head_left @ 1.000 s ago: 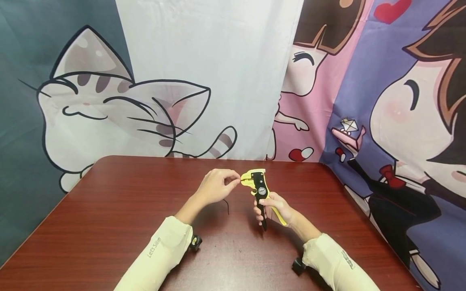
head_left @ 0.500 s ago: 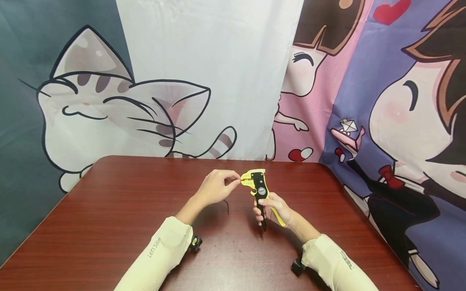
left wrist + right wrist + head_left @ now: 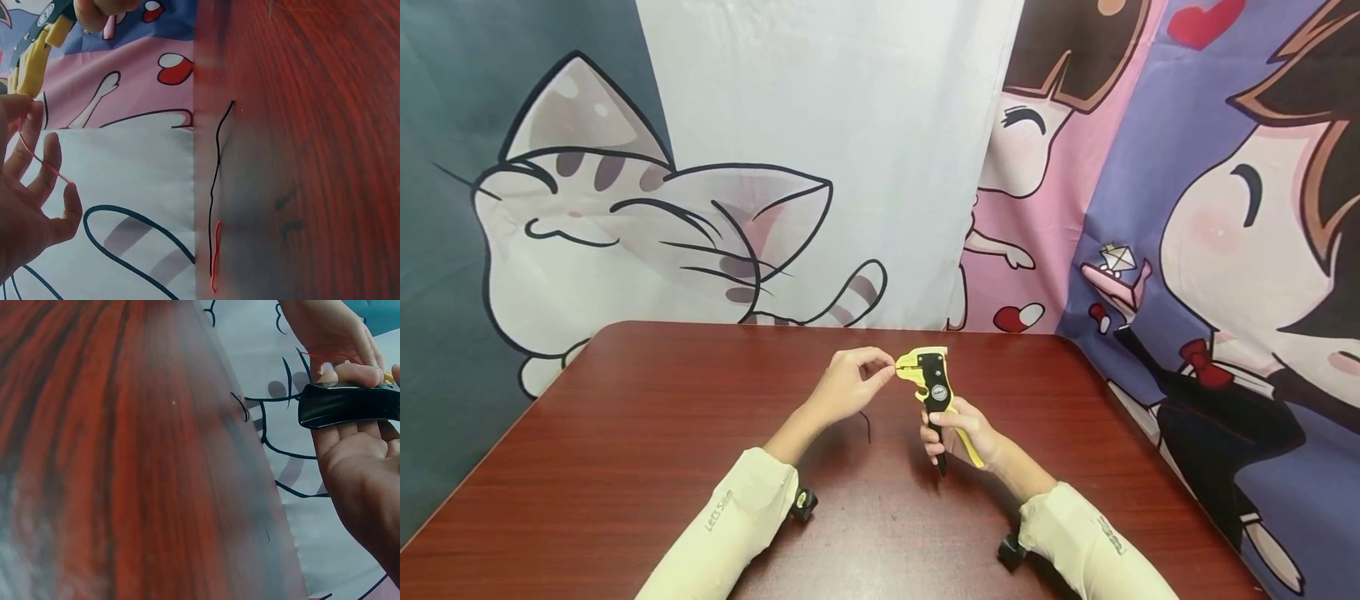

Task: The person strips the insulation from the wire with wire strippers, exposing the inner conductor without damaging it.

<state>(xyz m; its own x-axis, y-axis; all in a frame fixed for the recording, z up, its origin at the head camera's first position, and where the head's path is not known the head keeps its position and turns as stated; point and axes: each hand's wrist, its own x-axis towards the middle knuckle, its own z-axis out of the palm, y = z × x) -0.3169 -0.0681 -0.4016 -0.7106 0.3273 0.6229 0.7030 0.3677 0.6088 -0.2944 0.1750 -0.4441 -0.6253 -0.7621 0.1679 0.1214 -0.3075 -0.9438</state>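
Observation:
My right hand [image 3: 968,433] grips the handles of a yellow and black wire stripper [image 3: 938,392], its nose pointing left. Thumb and fingertips of my left hand [image 3: 844,385] pinch a thin red wire [image 3: 44,164] right at the yellow nose. The wire's far end seems to lie in the stripper's jaws, though fingertips partly hide it. Its other end trails across the left palm in the left wrist view. Beneath the left hand, a black wire [image 3: 212,187] lies on the table, with a short red piece [image 3: 216,250] beside its near end.
The dark red wooden table [image 3: 700,400] has a glossy top and ends at a printed cartoon curtain [image 3: 850,167] behind. A dark wrist camera [image 3: 802,503] sits under the left sleeve, and another camera [image 3: 1012,552] under the right.
My right hand and the stripper's handles have shifted very slightly left. The left hand keeps its pinch at the nose, almost unmoved.

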